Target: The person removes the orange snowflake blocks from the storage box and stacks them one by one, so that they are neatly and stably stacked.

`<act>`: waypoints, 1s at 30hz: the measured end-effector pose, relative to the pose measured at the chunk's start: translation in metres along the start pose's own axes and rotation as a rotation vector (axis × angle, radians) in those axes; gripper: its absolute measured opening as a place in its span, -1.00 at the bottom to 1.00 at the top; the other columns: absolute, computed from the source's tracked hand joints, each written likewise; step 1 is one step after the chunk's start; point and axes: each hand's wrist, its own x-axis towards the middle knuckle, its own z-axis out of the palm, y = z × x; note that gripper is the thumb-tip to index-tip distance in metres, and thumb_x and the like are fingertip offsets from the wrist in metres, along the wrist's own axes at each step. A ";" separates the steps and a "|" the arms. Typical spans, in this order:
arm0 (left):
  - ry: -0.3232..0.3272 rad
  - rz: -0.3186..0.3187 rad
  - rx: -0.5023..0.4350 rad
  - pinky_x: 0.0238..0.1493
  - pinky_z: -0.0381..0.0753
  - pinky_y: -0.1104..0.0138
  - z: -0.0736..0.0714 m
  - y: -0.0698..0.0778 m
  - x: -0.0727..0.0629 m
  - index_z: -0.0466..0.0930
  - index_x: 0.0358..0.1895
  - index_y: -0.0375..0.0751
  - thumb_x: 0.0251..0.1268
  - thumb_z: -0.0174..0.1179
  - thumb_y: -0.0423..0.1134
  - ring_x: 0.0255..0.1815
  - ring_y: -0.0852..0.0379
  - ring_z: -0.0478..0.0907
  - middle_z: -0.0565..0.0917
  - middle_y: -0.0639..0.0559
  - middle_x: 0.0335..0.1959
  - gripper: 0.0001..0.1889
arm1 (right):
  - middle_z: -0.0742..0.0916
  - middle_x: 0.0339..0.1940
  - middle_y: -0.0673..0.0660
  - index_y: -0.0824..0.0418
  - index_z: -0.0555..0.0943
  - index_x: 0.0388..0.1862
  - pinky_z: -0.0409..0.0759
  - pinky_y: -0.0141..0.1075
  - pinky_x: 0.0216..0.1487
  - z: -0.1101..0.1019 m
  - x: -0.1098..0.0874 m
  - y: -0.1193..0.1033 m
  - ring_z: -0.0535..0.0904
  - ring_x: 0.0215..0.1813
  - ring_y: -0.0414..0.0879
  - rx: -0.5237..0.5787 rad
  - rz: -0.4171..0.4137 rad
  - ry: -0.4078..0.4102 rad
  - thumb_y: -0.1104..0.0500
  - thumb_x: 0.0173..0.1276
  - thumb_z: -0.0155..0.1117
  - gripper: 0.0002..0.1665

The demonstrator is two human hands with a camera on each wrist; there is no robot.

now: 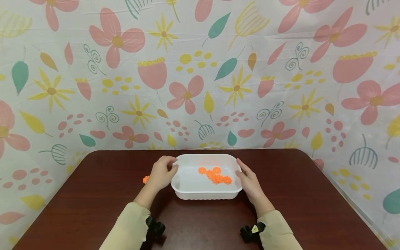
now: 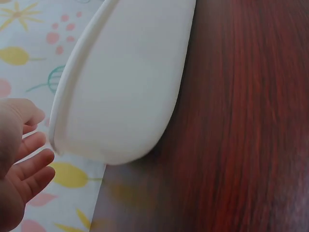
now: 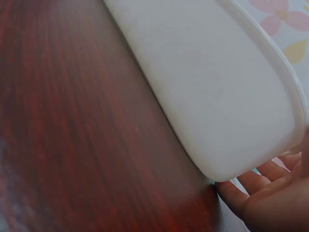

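Note:
A white plastic tub with rounded corners sits on the dark wooden table, and several small orange flower-shaped pieces lie loosely inside it, mostly toward the right half. At the tub's left end is my left hand, its loosely bent fingertips right by the rim; in the left wrist view a narrow gap shows between thumb and tub. My right hand holds the opposite end, thumb at the rim and fingers along the outside. The right wrist view shows those fingers against the end wall.
More orange flower-shaped material lies on the table just left of my left hand, partly hidden by it. The brown table reaches back to a hanging cloth printed with flowers and leaves.

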 end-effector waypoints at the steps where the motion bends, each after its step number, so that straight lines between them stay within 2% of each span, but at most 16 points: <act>1: -0.010 0.004 0.003 -0.18 0.57 0.22 0.001 0.002 0.001 0.63 -0.09 -0.29 0.21 0.22 -0.29 -0.21 0.01 0.54 0.61 -0.10 -0.21 -0.77 | 0.13 0.55 0.10 0.04 0.08 0.52 0.04 0.00 0.49 0.000 0.000 0.000 -0.03 0.55 0.04 0.001 -0.002 -0.001 0.17 0.52 -0.15 -0.39; 10: -0.081 0.027 0.036 -0.02 0.59 0.14 0.012 0.019 0.008 0.61 -0.04 -0.28 0.22 0.23 -0.26 -0.05 -0.02 0.56 0.61 -0.10 -0.09 -0.73 | 0.13 0.55 0.10 0.06 0.08 0.52 0.04 -0.01 0.49 0.001 0.000 0.000 -0.03 0.55 0.04 -0.006 -0.006 0.001 0.17 0.51 -0.15 -0.39; 20: -0.153 0.077 0.020 -0.01 0.59 0.14 0.031 0.025 0.018 0.60 -0.05 -0.32 0.21 0.23 -0.29 -0.08 -0.05 0.57 0.60 -0.12 -0.12 -0.73 | 0.12 0.55 0.11 0.06 0.08 0.52 0.04 0.00 0.49 0.000 0.000 0.000 -0.02 0.55 0.05 -0.007 0.008 0.009 0.17 0.52 -0.16 -0.39; 25: -0.162 0.116 0.029 -0.01 0.56 0.14 0.039 0.031 0.023 0.60 -0.07 -0.33 0.19 0.23 -0.30 -0.12 -0.08 0.58 0.62 -0.14 -0.16 -0.74 | 0.12 0.55 0.11 0.05 0.08 0.52 0.03 0.00 0.49 0.001 0.000 0.000 -0.03 0.55 0.05 -0.010 0.008 0.011 0.17 0.52 -0.16 -0.39; 30: -0.194 0.088 0.019 -0.01 0.57 0.14 0.045 0.038 0.027 0.59 -0.05 -0.32 0.21 0.21 -0.29 -0.08 -0.10 0.58 0.61 -0.16 -0.15 -0.73 | 0.13 0.55 0.10 0.06 0.09 0.51 0.03 0.00 0.49 0.001 -0.001 0.000 -0.03 0.55 0.05 -0.012 -0.001 0.013 0.18 0.51 -0.16 -0.39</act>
